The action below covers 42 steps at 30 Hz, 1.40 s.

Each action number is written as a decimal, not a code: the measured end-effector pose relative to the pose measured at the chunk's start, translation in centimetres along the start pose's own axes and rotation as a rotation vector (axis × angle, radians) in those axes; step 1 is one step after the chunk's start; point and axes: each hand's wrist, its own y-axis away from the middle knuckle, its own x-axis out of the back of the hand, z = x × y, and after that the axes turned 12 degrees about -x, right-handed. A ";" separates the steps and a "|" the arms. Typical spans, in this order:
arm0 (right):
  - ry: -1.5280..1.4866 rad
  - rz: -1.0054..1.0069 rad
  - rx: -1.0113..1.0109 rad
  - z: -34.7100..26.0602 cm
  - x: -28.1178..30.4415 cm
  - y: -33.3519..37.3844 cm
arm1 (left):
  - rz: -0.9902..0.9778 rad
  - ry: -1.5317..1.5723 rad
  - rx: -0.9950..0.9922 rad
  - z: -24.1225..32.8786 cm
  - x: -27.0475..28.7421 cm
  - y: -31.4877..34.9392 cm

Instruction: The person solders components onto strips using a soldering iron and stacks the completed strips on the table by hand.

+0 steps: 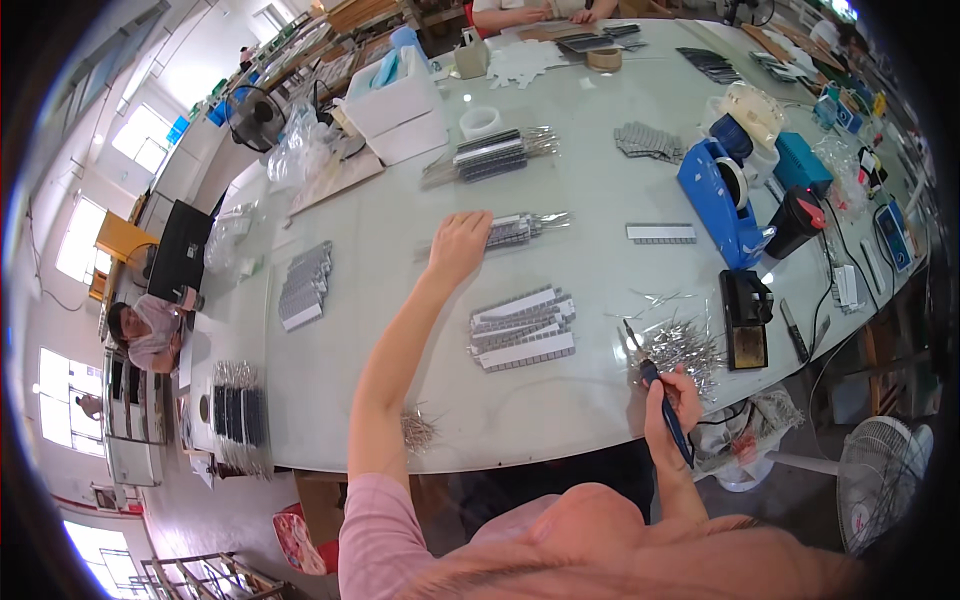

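Note:
My left hand (pixel 462 245) is closed over the left end of a small stack of grey-and-white strips (pixel 512 230), whose thin wire leads stick out to the right. Its fingertips are partly hidden. At the lower right my right hand (pixel 676 405) grips a soldering iron (pixel 668 410) by its dark blue handle, with the metal tip pointing up and away from me. Beside that tip lies a loose pile of silvery wire leads (pixel 688 350). Between my hands is a heap of similar grey-and-white strips (pixel 522 328). A single strip (pixel 660 233) lies farther right.
To the right stand a blue tape dispenser (pixel 722 200), a black iron stand (pixel 745 310), a dark cup (pixel 795 222) and a knife (pixel 793 330). A white foam box (pixel 395 110) and more strips (pixel 306 285) are on the left. Another person's hands (pixel 583 14) work at the far edge.

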 end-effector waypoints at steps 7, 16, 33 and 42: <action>0.007 -0.013 -0.048 -0.4 0.0 -0.2 | -0.046 0.179 0.018 7.0 6.7 2.8; -0.023 -0.070 -0.123 0.1 -0.2 0.0 | -0.186 0.347 0.231 10.8 8.0 3.5; -0.029 -0.046 -0.014 1.3 -0.2 0.0 | -0.234 0.337 0.149 19.3 11.7 10.0; -0.092 -0.078 -0.088 0.1 -0.2 0.4 | -0.078 0.362 0.188 18.8 10.0 8.8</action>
